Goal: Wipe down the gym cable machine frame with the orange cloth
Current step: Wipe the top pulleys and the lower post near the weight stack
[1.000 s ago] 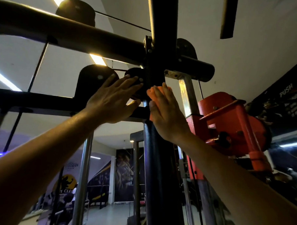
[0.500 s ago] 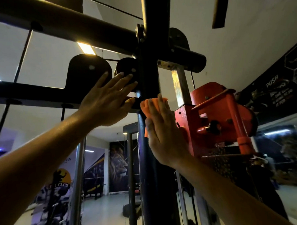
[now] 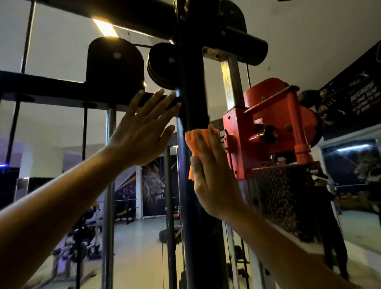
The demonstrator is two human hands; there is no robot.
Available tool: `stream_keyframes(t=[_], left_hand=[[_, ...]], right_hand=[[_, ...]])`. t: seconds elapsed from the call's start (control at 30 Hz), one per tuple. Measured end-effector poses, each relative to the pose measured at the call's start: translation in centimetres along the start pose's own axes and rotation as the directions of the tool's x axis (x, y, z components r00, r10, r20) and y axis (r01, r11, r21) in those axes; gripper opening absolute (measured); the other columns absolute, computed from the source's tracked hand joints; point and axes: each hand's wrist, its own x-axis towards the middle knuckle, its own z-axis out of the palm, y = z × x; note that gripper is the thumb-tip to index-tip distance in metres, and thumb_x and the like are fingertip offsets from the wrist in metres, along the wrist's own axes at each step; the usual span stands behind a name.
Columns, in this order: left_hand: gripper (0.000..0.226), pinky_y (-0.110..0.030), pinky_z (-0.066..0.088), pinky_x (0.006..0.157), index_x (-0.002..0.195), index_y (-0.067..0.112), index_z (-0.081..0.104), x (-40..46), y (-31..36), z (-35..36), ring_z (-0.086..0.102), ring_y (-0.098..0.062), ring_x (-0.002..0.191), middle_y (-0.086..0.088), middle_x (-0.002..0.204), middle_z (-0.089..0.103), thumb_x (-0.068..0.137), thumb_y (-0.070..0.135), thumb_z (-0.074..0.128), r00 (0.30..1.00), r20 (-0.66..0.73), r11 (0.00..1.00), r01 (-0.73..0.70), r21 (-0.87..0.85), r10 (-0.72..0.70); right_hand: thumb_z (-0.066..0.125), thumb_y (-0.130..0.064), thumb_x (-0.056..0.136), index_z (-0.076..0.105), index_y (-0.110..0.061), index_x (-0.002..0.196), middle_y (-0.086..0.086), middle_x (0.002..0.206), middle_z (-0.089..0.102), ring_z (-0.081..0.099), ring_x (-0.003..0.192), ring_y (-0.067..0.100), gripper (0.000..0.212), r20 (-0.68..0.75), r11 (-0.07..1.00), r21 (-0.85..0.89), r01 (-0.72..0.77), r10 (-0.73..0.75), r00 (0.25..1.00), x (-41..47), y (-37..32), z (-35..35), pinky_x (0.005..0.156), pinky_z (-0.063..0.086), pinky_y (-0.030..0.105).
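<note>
My right fingers (image 3: 203,142) lie straight and flat on the orange cloth (image 3: 193,142), pressing it against the black upright post (image 3: 194,105) of the cable machine frame; nothing is curled round it. The cloth sits under my right hand (image 3: 212,176), bunched, its free edge showing at 11 o'clock of the palm. My left hand (image 3: 140,133) is spread open, fingers straight, tips reaching the black crossbar (image 3: 56,87) at 9 o'clock of the post; whether they bear on it I cannot tell.

Step in hand: wiping the post. Judgement: keep the palm flat, pressure even, strokes along the tube, and wrap the cloth round to catch the sides.

The post's long axis runs vertical, 12 to 6 o'clock. The red carriage (image 3: 271,130) sits at 3 o'clock of the cloth, close; mind the knuckles.
</note>
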Motion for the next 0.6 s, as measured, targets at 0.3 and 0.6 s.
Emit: stream_keyframes(t=[0.3,0.6], left_hand=[[0.026,-0.015,0.047,0.073,0.135,0.002,0.058,-1.6,2.5,-0.8,0.066,-0.017,0.095,-0.016,0.127,0.066,0.109,0.007,0.054,0.968,-0.193,0.862,0.040,-0.505,-0.158],[0.052,-0.038,0.060,0.079,0.156,0.037,0.039,-1.7,5.7,-0.2,0.069,-0.025,0.113,-0.007,0.127,0.065,0.109,0.036,0.060,0.798,0.520,-0.042,0.535,-0.844,-0.303]], right_hand=[[0.027,-0.044,0.116,0.020,-0.027,0.174,0.007,0.183,-0.001,0.005,0.169,0.033,0.060,-0.017,0.993,0.012,-0.116,0.116,0.993,7.5,-1.0,-0.2,0.133,0.026,0.057],[0.034,-0.040,0.117,0.018,-0.027,0.175,0.005,0.183,-0.004,-0.003,0.170,0.026,0.061,0.066,0.993,-0.016,-0.117,0.117,0.991,-7.1,-2.0,-0.2,0.135,0.016,0.042]])
